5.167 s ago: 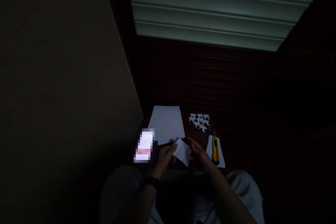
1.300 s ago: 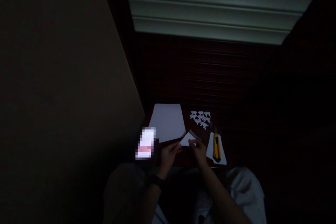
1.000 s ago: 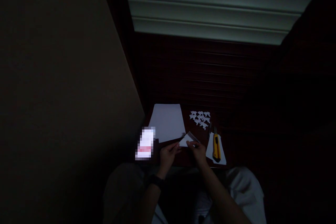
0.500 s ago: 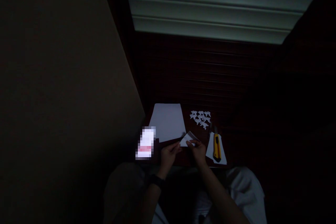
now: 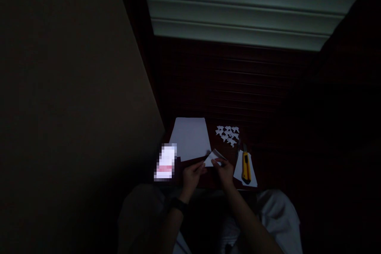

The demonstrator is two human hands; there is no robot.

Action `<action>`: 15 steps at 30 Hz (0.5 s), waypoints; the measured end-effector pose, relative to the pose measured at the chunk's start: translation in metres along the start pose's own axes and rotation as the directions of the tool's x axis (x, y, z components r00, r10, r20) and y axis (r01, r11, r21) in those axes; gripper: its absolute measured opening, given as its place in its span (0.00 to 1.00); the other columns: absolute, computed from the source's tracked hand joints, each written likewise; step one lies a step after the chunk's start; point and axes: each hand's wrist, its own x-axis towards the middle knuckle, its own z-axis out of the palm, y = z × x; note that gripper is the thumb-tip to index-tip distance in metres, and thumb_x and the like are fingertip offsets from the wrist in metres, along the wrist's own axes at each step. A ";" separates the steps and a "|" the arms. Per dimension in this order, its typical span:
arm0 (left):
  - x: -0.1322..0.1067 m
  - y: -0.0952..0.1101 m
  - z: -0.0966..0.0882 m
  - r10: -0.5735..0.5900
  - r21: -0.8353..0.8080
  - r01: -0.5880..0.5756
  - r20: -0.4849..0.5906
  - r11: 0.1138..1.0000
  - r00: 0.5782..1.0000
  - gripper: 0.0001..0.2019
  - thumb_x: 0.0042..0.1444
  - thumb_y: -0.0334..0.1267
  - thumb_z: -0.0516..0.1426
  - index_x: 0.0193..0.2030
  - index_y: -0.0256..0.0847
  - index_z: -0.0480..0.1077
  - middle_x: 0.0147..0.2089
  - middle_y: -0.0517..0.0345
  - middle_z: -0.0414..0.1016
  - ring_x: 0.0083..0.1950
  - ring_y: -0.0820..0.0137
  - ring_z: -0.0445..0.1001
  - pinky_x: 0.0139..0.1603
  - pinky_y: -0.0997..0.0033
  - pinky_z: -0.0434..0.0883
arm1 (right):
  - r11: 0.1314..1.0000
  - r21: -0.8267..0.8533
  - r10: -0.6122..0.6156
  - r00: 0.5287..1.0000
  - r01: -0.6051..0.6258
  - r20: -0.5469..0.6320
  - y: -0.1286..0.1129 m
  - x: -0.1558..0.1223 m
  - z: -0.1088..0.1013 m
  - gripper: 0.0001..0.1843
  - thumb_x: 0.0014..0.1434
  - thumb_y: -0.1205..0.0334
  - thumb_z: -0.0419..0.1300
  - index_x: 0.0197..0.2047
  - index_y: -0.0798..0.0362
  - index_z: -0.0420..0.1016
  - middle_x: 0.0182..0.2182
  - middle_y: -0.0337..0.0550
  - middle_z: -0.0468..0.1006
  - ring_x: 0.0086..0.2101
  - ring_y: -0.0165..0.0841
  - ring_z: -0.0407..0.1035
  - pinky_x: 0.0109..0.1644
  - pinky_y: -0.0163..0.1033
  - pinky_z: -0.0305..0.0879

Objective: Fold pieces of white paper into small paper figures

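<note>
A small white paper folded into a triangle sits low over a dark table, held between both hands. My left hand pinches its left corner, a dark band on the wrist. My right hand has its fingers closed on the paper's right and lower edge. The scene is very dim, so finger detail is faint.
A stack of white sheets lies behind my hands. Several small folded paper figures are grouped to the right of it. A yellow utility knife rests on a paper scrap. A lit blurred screen glows at left.
The paper was a wider sheet held nearer to me five seconds ago; now it is a small triangle held farther out. Over the last second the hands hardly moved.
</note>
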 end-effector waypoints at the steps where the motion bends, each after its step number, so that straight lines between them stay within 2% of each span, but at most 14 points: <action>1: 0.000 0.001 0.000 -0.001 0.002 0.001 0.004 1.000 1.000 0.19 0.44 0.43 0.60 0.41 0.33 0.73 0.35 0.50 0.77 0.32 0.63 0.76 0.35 0.64 0.75 | 1.000 -0.001 -0.008 1.000 0.008 -0.004 0.000 0.000 0.000 0.16 0.43 0.50 0.62 0.28 0.55 0.76 0.27 0.43 0.77 0.32 0.38 0.69 0.38 0.39 0.61; 7: -0.001 0.003 -0.001 0.010 0.028 -0.011 0.046 1.000 0.999 0.18 0.45 0.43 0.59 0.41 0.34 0.73 0.36 0.50 0.77 0.33 0.63 0.76 0.36 0.65 0.75 | 0.998 0.037 -0.042 0.999 0.041 0.018 -0.011 -0.003 -0.002 0.16 0.44 0.50 0.60 0.29 0.56 0.76 0.27 0.44 0.77 0.32 0.38 0.69 0.40 0.39 0.61; 12: 0.001 0.001 -0.003 -0.022 -0.025 0.023 0.054 0.999 0.998 0.17 0.44 0.43 0.60 0.38 0.32 0.74 0.37 0.49 0.77 0.34 0.62 0.76 0.37 0.64 0.75 | 0.998 0.061 -0.025 0.999 0.023 0.035 -0.016 -0.005 -0.003 0.18 0.43 0.50 0.61 0.29 0.57 0.76 0.27 0.44 0.77 0.31 0.37 0.69 0.37 0.38 0.62; 15: 0.003 0.002 -0.005 -0.065 -0.053 0.071 0.098 0.996 0.993 0.22 0.42 0.42 0.61 0.44 0.33 0.70 0.35 0.50 0.77 0.33 0.63 0.76 0.36 0.63 0.75 | 0.999 0.034 -0.006 0.999 0.004 0.042 -0.013 -0.005 -0.002 0.17 0.42 0.50 0.61 0.28 0.57 0.76 0.25 0.43 0.77 0.29 0.36 0.68 0.34 0.37 0.62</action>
